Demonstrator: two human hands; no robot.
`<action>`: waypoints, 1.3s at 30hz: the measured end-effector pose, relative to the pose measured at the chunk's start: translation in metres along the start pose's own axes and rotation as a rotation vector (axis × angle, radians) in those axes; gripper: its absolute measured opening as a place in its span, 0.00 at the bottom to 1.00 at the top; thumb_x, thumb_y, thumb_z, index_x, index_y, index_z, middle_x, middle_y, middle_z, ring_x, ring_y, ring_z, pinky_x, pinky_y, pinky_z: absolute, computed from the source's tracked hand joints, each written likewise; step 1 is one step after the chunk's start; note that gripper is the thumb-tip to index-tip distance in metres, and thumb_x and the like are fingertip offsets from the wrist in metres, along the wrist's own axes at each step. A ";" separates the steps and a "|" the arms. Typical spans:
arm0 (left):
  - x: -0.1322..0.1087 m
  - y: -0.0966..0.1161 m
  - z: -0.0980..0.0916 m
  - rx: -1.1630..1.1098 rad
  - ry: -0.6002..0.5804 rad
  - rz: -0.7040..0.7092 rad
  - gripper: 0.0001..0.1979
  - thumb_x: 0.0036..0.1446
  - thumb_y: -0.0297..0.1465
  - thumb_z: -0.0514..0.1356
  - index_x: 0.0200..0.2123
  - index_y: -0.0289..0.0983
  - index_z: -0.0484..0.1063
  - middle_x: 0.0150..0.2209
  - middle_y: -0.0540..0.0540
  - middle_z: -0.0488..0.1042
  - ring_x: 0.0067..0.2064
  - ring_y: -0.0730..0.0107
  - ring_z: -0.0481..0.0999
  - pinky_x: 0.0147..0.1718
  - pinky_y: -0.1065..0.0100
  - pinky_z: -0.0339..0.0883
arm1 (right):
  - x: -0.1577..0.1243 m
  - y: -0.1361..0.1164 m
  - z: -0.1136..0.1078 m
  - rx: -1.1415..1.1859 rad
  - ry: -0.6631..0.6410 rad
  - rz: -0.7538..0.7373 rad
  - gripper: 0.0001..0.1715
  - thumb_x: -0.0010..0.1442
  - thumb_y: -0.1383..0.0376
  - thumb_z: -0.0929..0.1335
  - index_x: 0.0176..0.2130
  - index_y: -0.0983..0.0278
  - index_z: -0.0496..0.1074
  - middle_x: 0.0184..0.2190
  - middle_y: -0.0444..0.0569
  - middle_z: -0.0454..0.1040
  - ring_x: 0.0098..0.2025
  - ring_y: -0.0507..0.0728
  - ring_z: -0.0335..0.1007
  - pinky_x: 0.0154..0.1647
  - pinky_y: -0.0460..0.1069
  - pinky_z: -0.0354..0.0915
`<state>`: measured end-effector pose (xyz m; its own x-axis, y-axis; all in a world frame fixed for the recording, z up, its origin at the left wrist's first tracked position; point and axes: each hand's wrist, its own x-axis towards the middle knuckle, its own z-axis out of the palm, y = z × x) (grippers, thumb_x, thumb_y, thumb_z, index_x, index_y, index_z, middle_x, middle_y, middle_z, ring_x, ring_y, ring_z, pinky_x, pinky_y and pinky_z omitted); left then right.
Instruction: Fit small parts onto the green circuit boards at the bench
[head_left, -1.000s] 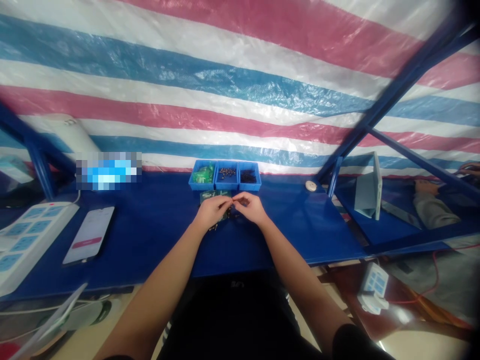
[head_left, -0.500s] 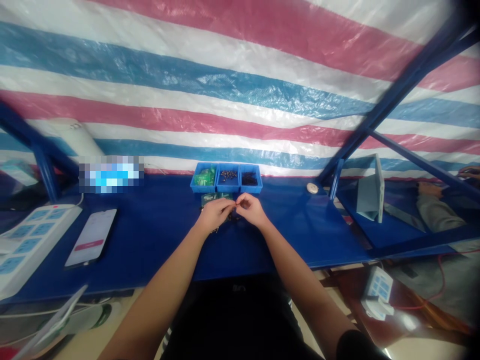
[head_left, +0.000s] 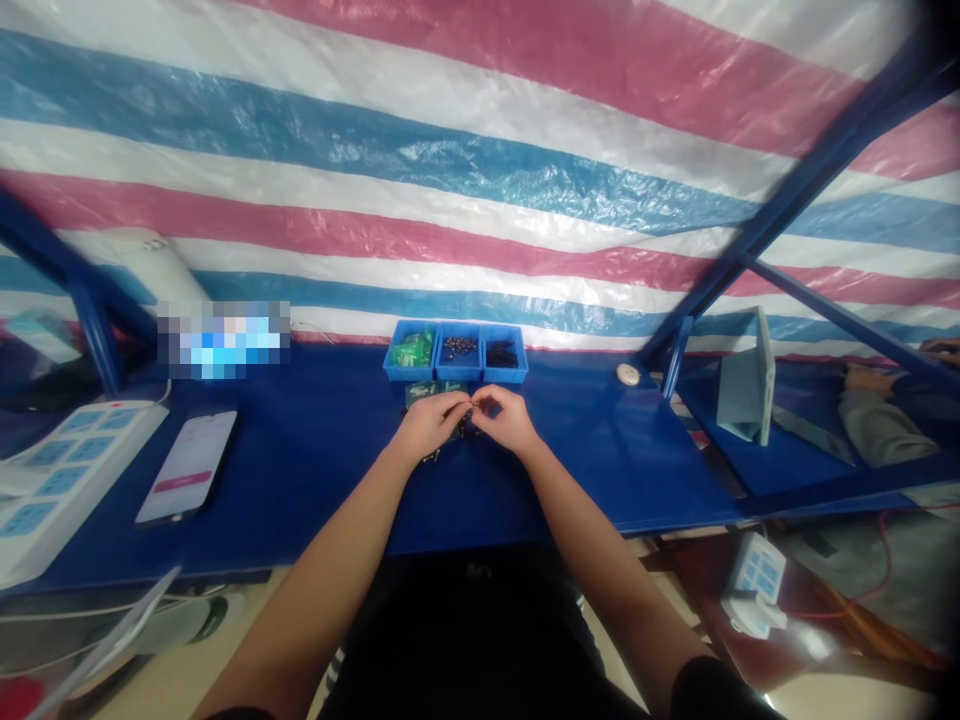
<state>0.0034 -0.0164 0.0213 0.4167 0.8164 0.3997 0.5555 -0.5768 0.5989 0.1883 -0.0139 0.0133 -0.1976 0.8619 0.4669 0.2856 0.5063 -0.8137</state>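
Note:
Over the middle of the blue table, my left hand [head_left: 433,422] and my right hand [head_left: 508,418] meet at the fingertips. Both are closed in a pinch on something too small to make out. Small dark and metallic bits lie beneath them, partly hidden. Just behind my left hand shows a green card or mat [head_left: 427,392]. Beyond stand three blue bins side by side: the left bin [head_left: 409,376] holds green packets, the middle bin [head_left: 459,376] small metallic parts, the right bin [head_left: 504,376] dark parts.
On the left lie a phone [head_left: 187,465] and a white power strip [head_left: 64,490]. A round whitish object [head_left: 628,374] sits to the right. Beyond the blue frame are a propped tablet [head_left: 759,380] and another person's sleeved arm [head_left: 885,425].
The view has shifted slightly. My hands stay together at the fingertips, with the fingers a little rearranged, and more of the green card shows behind them.

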 end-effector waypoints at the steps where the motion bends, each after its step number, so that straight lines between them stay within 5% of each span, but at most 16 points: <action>1: 0.000 -0.001 0.001 -0.002 -0.008 -0.001 0.15 0.68 0.38 0.50 0.41 0.41 0.75 0.39 0.49 0.78 0.38 0.68 0.77 0.37 0.71 0.66 | 0.000 -0.001 0.000 -0.026 0.003 -0.006 0.08 0.54 0.66 0.68 0.36 0.63 0.75 0.32 0.46 0.76 0.31 0.52 0.71 0.34 0.48 0.68; 13: 0.000 -0.013 0.010 0.026 0.127 -0.069 0.13 0.65 0.39 0.55 0.46 0.43 0.75 0.42 0.49 0.80 0.38 0.68 0.79 0.39 0.70 0.69 | 0.000 0.012 0.003 0.025 0.055 0.023 0.13 0.57 0.61 0.69 0.42 0.63 0.78 0.37 0.49 0.81 0.34 0.55 0.76 0.38 0.50 0.73; 39: -0.001 -0.013 0.008 -0.016 0.129 -0.085 0.14 0.65 0.41 0.54 0.45 0.41 0.75 0.33 0.50 0.79 0.31 0.70 0.76 0.33 0.70 0.67 | 0.001 0.014 0.004 0.128 0.042 0.031 0.15 0.58 0.59 0.71 0.44 0.62 0.78 0.39 0.51 0.81 0.38 0.57 0.78 0.42 0.52 0.74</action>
<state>0.0013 -0.0094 0.0077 0.2721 0.8597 0.4323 0.5727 -0.5057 0.6452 0.1888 -0.0060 0.0011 -0.1506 0.8789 0.4526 0.1689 0.4739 -0.8642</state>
